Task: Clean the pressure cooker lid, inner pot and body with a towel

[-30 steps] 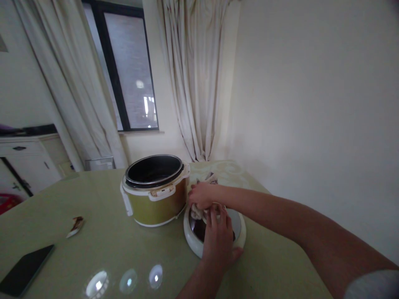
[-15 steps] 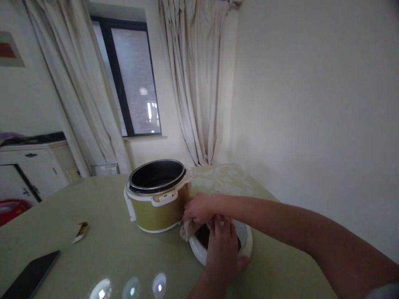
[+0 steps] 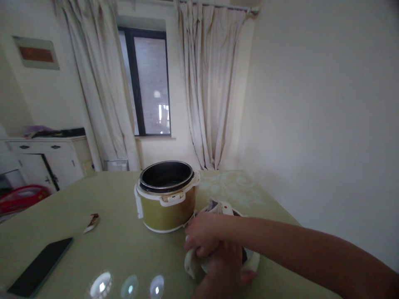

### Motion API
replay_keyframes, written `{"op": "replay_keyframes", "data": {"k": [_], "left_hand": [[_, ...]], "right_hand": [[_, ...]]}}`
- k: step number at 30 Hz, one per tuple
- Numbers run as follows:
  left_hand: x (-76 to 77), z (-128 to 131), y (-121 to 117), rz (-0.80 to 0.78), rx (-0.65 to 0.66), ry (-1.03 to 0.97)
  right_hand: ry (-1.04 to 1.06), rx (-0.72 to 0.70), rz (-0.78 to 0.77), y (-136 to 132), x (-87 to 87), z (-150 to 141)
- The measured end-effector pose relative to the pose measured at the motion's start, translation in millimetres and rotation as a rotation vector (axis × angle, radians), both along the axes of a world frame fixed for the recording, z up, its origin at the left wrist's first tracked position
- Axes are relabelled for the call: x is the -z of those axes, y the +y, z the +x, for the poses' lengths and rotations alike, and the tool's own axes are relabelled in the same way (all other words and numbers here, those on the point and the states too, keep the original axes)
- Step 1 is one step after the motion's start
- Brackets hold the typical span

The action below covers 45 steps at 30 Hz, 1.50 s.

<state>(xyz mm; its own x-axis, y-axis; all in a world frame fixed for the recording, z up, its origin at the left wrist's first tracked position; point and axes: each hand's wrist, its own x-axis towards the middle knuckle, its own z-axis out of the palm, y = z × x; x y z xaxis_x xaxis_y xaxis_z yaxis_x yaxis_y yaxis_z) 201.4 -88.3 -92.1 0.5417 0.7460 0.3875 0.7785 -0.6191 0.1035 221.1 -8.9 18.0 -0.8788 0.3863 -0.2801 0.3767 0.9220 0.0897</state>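
Note:
A round white cooker lid [image 3: 254,262] with a dark middle lies on the table right of the cooker. My right hand [image 3: 204,233] reaches across from the right, its fingers closed round a pale crumpled cloth [image 3: 190,262] at the lid's left side. Beneath that wrist, my left hand [image 3: 226,268] holds the lid. Its thumb stretches out along the near right rim, while the right forearm hides most of its fingers. The green and white electric cooker [image 3: 166,214] stands just beyond, uncovered, with a dark inner pot [image 3: 165,176] inside.
A dark phone [image 3: 42,268] lies at the table's left front. Behind it is a small white and brown scrap [image 3: 91,223]. The greenish glossy table [image 3: 115,224] ends near a plain wall on the right. A red basin [image 3: 25,197] stands by a white cabinet [image 3: 65,162].
My right hand has moved the cloth nearer along the lid's left side and now covers my left fingers. The camera view has turned slightly left.

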Motion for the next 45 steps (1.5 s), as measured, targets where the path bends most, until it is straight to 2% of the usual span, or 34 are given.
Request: {"op": "replay_keyframes", "data": {"k": [2,5,7,9,13,19,22,24,28,31,33,36,40,42,44,45], "left_hand": [[-3.8,-2.5,1.0,0.073,0.041,0.005],[-12.6,-8.2,2.4,0.179,0.07,0.012],[-14.9,-11.1,3.6,0.209,0.074,0.015],[-13.5,-12.8,4.8,0.207,0.087,0.005],[-6.5,-13.5,7.1,0.154,0.098,-0.043],[4.6,-15.8,10.4,0.152,0.131,-0.086],[14.3,-16.3,12.2,0.209,0.133,-0.104],[19.6,-16.2,13.7,0.24,0.13,-0.103],[20.4,-18.2,16.9,0.278,0.13,-0.08],[16.2,-22.5,19.1,0.316,0.13,-0.097],[13.8,-25.8,20.3,0.336,0.121,-0.131],[11.0,-29.4,21.4,0.373,0.129,-0.183],[5.8,-31.1,21.4,0.437,0.145,-0.221],[2.9,-31.6,21.4,0.445,0.16,-0.236],[0.8,-32.5,21.4,0.424,0.169,-0.251],[0.2,-33.3,21.4,0.409,0.176,-0.255]], "right_hand": [[0.07,0.216,0.028,21.1,-5.2,8.1],[0.196,0.525,0.052,61.7,-17.0,35.0],[0.245,0.661,0.05,82.3,-22.7,59.3],[0.268,0.731,0.036,92.2,-24.7,85.1],[0.295,0.795,-0.017,83.1,-20.9,134.4],[0.288,0.806,-0.24,35.1,-16.5,190.9],[0.252,0.759,-0.311,19.5,-16.1,198.3],[0.244,0.787,-0.21,20.0,-13.0,193.0],[0.326,0.98,0.088,43.6,2.6,170.3],[0.379,1.025,0.105,62.3,14.0,161.4],[0.409,1.021,0.086,64.9,17.3,164.7],[0.427,1.003,0.056,47.0,17.5,178.5],[0.433,0.946,0.0,-8.7,18.8,193.7],[0.467,0.884,-0.101,-38.1,20.0,195.1],[0.47,0.849,-0.178,-58.0,20.5,193.0],[0.45,0.858,-0.168,-62.1,20.5,191.2]]}}
